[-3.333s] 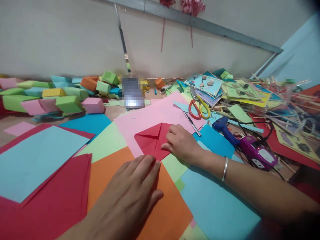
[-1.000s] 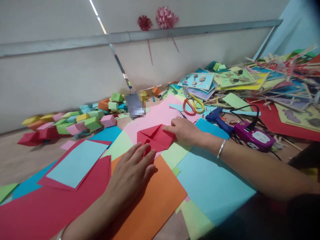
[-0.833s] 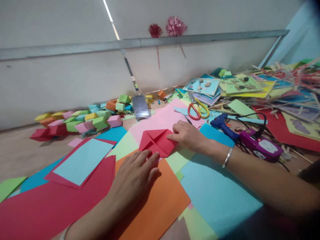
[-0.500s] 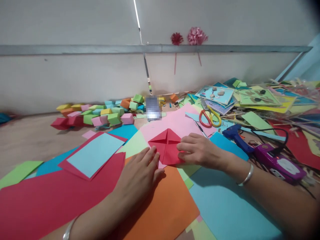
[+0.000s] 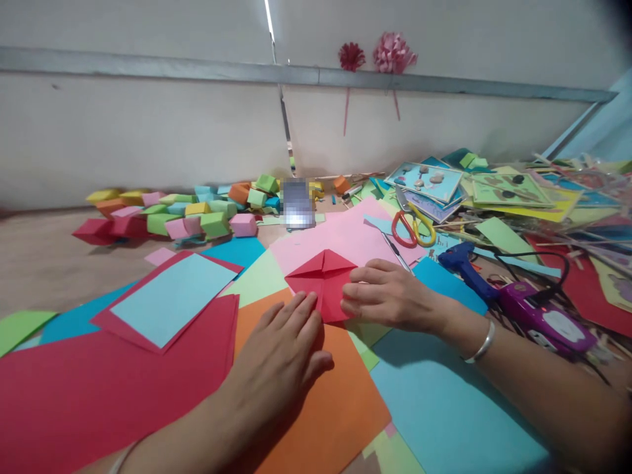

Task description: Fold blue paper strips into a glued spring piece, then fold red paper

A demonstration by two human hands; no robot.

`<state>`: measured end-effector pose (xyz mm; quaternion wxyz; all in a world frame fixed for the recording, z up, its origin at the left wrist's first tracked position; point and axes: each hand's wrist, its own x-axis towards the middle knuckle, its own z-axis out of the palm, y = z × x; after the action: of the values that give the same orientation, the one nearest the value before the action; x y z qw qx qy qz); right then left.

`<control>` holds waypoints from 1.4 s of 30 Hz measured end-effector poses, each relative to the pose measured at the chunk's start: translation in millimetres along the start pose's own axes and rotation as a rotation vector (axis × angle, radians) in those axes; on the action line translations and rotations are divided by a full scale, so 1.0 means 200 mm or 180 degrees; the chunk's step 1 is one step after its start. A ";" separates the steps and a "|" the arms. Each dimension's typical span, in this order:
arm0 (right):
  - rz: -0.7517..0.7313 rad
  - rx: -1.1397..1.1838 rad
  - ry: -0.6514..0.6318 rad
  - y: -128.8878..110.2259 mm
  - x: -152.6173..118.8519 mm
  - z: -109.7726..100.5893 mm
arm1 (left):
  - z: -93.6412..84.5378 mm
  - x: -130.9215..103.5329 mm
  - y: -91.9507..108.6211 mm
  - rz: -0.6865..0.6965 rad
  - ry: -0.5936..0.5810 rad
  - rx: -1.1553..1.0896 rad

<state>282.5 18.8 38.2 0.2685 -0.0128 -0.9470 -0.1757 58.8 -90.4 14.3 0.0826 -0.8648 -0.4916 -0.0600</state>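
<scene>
A small folded red paper (image 5: 323, 271) lies between my hands over pink and orange sheets, with creases meeting near its middle and a point at its far side. My left hand (image 5: 284, 345) rests on its near left part, fingers stretched out and thumb apart over the orange sheet (image 5: 320, 395). At the paper's right edge, my right hand (image 5: 388, 296) has its fingers bent and close together on the red paper; its thumb is hidden.
Paper cubes (image 5: 214, 225) stand at the back left. Scissors (image 5: 412, 227), a pen (image 5: 395, 250), a blue glue gun (image 5: 467, 266) and a purple power strip (image 5: 543, 316) lie right. A light blue sheet (image 5: 172, 299) lies left on red paper.
The view has tilted and shifted slightly. My left thumb has spread further from the fingers, and my right hand reaches a little further over the red paper's right side.
</scene>
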 end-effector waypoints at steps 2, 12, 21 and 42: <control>0.0110 0.0276 -0.0007 -0.01 0.00 0.02 | -0.01 0.00 0.01 -0.0025 0.0071 0.0028; 0.1488 0.0607 -0.0776 -0.01 -0.03 0.10 | 0.01 0.00 0.04 0.0036 0.0305 -0.0131; 0.2439 0.0424 -0.1525 -0.07 0.01 0.10 | -0.02 0.01 0.06 -0.0196 0.0529 -0.0881; 0.2602 0.0080 -0.1926 -0.07 0.05 0.16 | -0.02 0.03 0.05 -0.0063 0.0247 -0.0665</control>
<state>256.2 15.1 13.7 0.0291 -0.4294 -0.9020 -0.0333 70.9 -91.6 18.0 0.0105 -0.8609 -0.4875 -0.1452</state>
